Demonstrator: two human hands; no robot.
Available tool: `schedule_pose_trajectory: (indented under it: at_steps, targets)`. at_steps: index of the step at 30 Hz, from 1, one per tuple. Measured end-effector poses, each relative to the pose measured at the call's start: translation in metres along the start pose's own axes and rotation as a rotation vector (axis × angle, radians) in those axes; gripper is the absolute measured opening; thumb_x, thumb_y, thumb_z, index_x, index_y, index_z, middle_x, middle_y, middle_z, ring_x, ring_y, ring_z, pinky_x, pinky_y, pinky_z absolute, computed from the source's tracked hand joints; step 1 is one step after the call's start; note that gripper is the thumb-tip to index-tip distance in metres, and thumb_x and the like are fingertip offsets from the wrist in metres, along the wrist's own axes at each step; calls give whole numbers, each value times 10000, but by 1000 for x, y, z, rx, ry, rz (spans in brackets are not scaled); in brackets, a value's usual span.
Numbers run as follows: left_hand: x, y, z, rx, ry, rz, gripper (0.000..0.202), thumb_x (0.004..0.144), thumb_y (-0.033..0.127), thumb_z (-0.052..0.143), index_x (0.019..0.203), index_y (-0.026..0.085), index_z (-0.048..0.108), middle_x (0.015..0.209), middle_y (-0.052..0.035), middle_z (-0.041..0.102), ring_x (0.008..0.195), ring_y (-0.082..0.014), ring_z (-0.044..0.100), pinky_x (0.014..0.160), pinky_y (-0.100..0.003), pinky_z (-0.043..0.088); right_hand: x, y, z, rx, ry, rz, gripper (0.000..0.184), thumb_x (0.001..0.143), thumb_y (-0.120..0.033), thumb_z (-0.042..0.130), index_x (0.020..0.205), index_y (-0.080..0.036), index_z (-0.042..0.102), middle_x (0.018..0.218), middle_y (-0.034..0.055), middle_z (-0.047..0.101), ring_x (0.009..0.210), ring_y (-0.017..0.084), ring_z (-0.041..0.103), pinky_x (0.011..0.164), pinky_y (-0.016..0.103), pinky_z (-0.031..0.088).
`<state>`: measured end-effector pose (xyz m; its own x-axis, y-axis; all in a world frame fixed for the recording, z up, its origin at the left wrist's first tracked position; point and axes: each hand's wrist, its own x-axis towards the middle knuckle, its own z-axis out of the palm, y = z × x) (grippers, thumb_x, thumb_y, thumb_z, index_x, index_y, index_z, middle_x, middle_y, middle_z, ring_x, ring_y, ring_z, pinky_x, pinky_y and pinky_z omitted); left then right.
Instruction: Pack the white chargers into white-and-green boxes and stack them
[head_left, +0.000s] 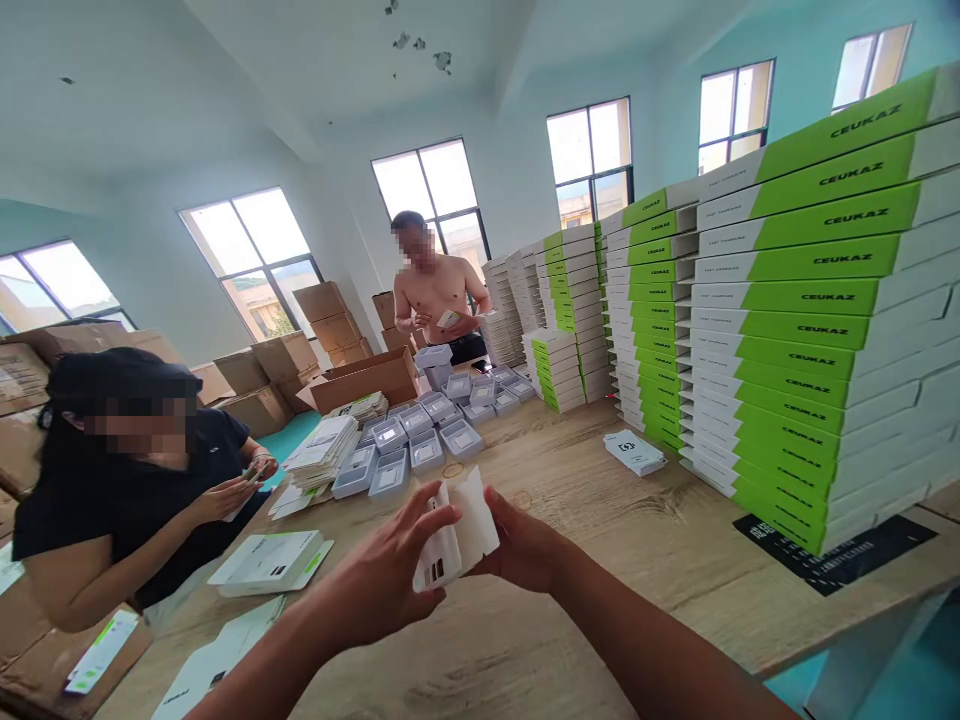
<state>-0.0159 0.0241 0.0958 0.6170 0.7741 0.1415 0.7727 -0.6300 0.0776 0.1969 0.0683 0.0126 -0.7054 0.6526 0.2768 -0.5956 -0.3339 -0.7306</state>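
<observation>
A: Head view: where was the box [437, 562]?
B: Above the table [559, 440]; the left hand [386, 562] gripped its side, the right hand [523, 545] its flap [476, 518].
A: The likeliest fault?
B: Creasing, probably, had the fingers squeezed unevenly.

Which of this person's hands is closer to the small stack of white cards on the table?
The right. The right hand grips the right side of the white box; the white cards lie ahead and rightward. The left hand, on the box's left side, is farther away.
</observation>
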Motion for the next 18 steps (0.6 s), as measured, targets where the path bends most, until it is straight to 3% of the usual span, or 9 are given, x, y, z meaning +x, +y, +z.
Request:
schedule_pose_trajectory:
  at_steps: [3, 7, 11, 13, 16, 18]
  targets:
    - [-6, -7, 13, 65, 108, 101, 802, 769, 125, 681, 1442, 334, 298, 1646, -156, 246, 1462, -359, 392, 1107, -553, 453, 0, -1, 4, -78, 42, -1, 676, 815, -717, 652, 1268, -215, 638, 1123, 91, 716, 969, 216, 664, 846, 344, 518]
    - [-7, 2, 18, 163, 176, 149, 793, 750, 92, 709, 1423, 315, 353, 1602, -159, 310, 1399, -373, 452, 1070, -567, 483, 5, 5, 9, -322, 164, 3, 638, 753, -713, 686, 1072, -160, 683, 924, 70, 689, 775, 164, 611, 727, 291, 492]
    - [-3, 14, 25, 263, 218, 180, 812, 715, -3, 703, 1406, 324, 430, 1578, -160, 337, 1354, -381, 483, 1039, -602, 485, 10, 9, 9, -530, 262, -11, 523, 805, -668, 629, 877, -154, 686, 744, 24, 626, 646, 139, 523, 615, 259, 415]
    - [-4, 13, 28, 243, 284, 202, 816, 756, 20, 705, 1442, 336, 397, 1584, -153, 355, 1377, -375, 467, 1068, -620, 451, 8, 7, 10, -688, 306, -41, 458, 822, -618, 624, 750, -167, 657, 667, -1, 581, 620, 133, 477, 590, 251, 360]
    - [-9, 6, 23, 45, 279, 129, 739, 887, 203, 691, 1512, 304, 312, 1543, -141, 455, 1377, -312, 493, 1095, -524, 469, 3, 0, 14, -919, 302, -90, 392, 854, -516, 611, 647, -183, 606, 609, -26, 523, 611, 124, 428, 582, 250, 297]
    - [-13, 2, 12, -118, 195, 76, 500, 979, 257, 580, 1451, 295, 421, 1485, -110, 530, 1319, -247, 559, 1050, -400, 521, 0, -4, 19, -1033, 261, -107, 393, 893, -480, 561, 631, -187, 586, 595, -35, 495, 605, 119, 411, 578, 250, 272]
